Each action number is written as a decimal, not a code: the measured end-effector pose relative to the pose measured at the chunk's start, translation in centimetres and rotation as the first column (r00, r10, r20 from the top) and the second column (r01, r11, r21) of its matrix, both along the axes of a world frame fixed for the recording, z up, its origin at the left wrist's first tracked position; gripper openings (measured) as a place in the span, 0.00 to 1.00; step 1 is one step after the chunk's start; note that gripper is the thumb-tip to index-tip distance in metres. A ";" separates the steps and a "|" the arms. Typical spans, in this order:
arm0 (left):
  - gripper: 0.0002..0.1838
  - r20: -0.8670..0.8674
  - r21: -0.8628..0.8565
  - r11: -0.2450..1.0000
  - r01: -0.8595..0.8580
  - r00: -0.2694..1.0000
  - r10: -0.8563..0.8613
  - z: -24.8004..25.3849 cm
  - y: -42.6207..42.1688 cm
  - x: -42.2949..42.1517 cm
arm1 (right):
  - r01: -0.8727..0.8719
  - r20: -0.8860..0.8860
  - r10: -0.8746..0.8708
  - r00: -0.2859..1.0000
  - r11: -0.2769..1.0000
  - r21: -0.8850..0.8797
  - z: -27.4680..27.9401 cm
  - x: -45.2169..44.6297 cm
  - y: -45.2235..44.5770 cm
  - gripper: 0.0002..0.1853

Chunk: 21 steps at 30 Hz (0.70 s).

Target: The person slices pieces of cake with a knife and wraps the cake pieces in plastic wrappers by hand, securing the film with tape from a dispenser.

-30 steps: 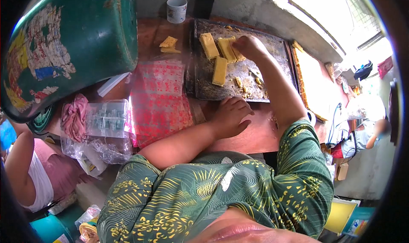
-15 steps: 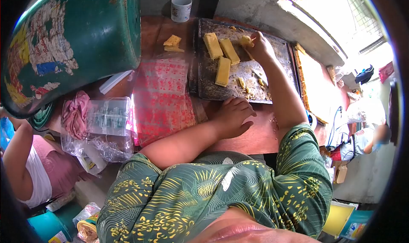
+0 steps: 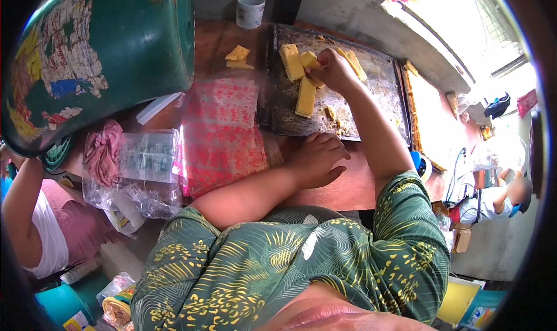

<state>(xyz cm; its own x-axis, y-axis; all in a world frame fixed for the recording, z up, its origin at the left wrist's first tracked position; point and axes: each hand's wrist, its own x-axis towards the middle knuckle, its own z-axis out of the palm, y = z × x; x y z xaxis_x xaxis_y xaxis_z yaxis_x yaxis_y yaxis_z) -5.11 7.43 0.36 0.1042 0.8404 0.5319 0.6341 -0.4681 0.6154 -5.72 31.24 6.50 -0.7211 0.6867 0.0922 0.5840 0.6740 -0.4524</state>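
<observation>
My right hand (image 3: 335, 73) is over the dark baking tray (image 3: 278, 119), its fingers closed around the middle yellow cake slice (image 3: 308, 59) and hiding part of it. Left of it is another cake slice (image 3: 292, 62), and a third slice (image 3: 306, 97) lies just below. Beyond my hand, on its right, lie more cake pieces (image 3: 355, 66), partly covered by the hand. Crumbs and scraps (image 3: 332, 115) are scattered near the tray's front edge. My left hand (image 3: 319, 158) rests on the table in front of the tray, fingers loosely apart, holding nothing.
Red-printed plastic wrappers (image 3: 223, 136) lie left of the tray, with cake scraps (image 3: 238, 55) and a white mug (image 3: 250, 11) behind. A large green drum (image 3: 139, 46) stands at left. A sheet of cake (image 3: 426, 110) sits right. Other people are at both sides.
My right hand has moved left from the piece it was pinching to the middle slice. Pieces now lie on the tray to the hand's right. My left hand has stayed put.
</observation>
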 end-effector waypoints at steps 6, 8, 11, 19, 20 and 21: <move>0.16 0.003 -0.007 1.000 -0.002 1.000 0.002 0.0 0.0 0.1 | 0.049 0.011 -0.053 0.999 0.972 0.230 0.4 1.6 2.1 0.28; 0.16 -0.002 -0.001 1.000 -0.014 1.000 0.014 -0.2 0.1 0.2 | 0.049 -0.095 0.004 0.995 0.834 0.549 -1.1 2.0 3.4 0.22; 0.17 -0.015 0.030 0.999 -0.023 1.000 0.024 -0.6 0.2 0.4 | 0.045 -0.122 -0.004 0.992 0.943 0.330 1.2 0.2 -0.3 0.24; 0.17 -0.025 -0.021 1.000 -0.006 1.000 0.006 0.1 -0.1 -0.1 | -0.024 0.145 0.005 0.989 0.991 0.130 1.4 -5.0 -5.0 0.41; 0.17 -0.027 -0.029 1.000 -0.005 1.000 0.005 0.2 0.0 -0.1 | -0.014 0.193 -0.007 0.981 0.994 0.109 1.4 -5.2 -4.9 0.43; 0.17 -0.029 -0.036 0.999 -0.005 1.000 0.004 0.2 0.0 -0.1 | -0.005 0.157 -0.011 0.988 0.995 0.101 1.6 -5.1 -4.8 0.42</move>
<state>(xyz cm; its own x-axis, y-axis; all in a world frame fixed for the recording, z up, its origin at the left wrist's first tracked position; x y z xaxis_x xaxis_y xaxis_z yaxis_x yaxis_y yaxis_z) -5.22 7.47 0.56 0.1152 0.8596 0.4977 0.6538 -0.4429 0.6135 -10.79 26.46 8.12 -0.7302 0.6817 0.0470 0.6443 0.7098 -0.2849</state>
